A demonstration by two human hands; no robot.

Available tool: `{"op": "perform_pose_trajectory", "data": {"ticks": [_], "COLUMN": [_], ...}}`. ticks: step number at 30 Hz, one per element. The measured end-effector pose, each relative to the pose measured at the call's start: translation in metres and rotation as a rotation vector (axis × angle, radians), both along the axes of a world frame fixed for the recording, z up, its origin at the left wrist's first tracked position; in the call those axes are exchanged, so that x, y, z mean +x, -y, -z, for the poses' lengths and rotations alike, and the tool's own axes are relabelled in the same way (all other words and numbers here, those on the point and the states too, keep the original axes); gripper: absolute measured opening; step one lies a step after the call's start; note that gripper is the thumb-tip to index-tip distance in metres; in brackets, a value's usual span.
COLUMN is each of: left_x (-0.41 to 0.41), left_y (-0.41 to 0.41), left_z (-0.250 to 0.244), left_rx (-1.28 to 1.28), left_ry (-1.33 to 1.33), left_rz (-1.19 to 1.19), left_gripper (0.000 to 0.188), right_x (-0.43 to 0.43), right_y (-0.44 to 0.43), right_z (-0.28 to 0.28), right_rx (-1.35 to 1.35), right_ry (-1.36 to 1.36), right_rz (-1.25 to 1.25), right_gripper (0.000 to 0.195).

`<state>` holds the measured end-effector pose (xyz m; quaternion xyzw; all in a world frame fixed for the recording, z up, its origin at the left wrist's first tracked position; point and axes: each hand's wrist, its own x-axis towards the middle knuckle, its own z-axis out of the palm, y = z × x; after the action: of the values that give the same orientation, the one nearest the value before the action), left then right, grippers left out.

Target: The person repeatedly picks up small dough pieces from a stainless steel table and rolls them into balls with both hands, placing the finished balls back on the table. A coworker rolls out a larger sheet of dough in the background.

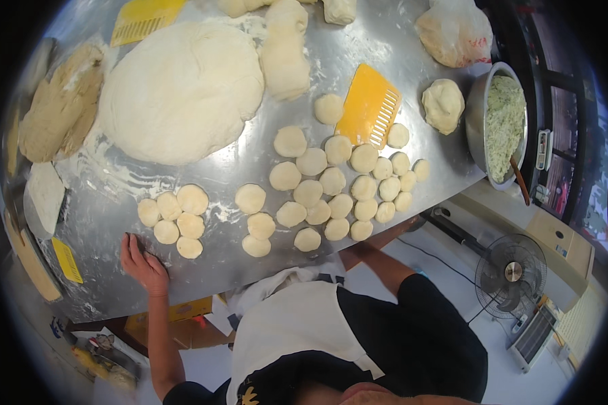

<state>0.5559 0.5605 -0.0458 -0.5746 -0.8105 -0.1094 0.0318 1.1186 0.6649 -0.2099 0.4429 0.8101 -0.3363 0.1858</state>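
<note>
My left hand (144, 266) rests on the metal table near its front edge, with nothing in it. Just beyond it lies a small cluster of round dough pieces (190, 225). My right arm bends back below the table edge; my right hand (415, 223) is small, dark and partly hidden beside the fan's pole. Many more flat dough rounds (308, 193) lie across the middle and right, by an orange slotted dough scraper (367, 106). A large dough mass (182, 93) lies behind, beside a thick dough roll (285, 55).
A steel bowl (472, 126) of chopped green filling with a spoon handle stands at right, near a dough ball (443, 105) and a plastic bag (455, 35). Brownish dough (63, 104), a metal scraper (44, 197) and yellow scrapers (67, 259) lie left. A fan (511, 273) stands beyond the table edge.
</note>
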Motion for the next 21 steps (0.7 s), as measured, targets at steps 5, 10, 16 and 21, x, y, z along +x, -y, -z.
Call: {"op": "perform_pose_trajectory", "data": {"ticks": [5,10,16,21], "left_x": [0.007,0.013,0.019,0.025], "left_y": [0.007,0.003,0.000,-0.001], "left_z": [0.002,0.001,0.001,-0.002], "left_rx": [0.000,-0.018,-0.005,0.018], "left_ry": [0.022,-0.026,-0.053,-0.041], "left_rz": [-0.062,-0.125,-0.203,-0.245], "left_gripper": [0.049,0.050,0.049,0.046], "right_x": [0.060,0.073,0.081,0.091], "right_y": [-0.047,-0.047,-0.035,-0.041], "right_z": [-0.012,-0.010,0.002,0.008], "right_rx": [-0.067,-0.098,-0.088,-0.083], "right_ry": [0.176,0.186,0.145,0.125], "right_rz": [0.032,0.050,0.053,0.010], "right_gripper": [0.045,0.040,0.034,0.029]}}
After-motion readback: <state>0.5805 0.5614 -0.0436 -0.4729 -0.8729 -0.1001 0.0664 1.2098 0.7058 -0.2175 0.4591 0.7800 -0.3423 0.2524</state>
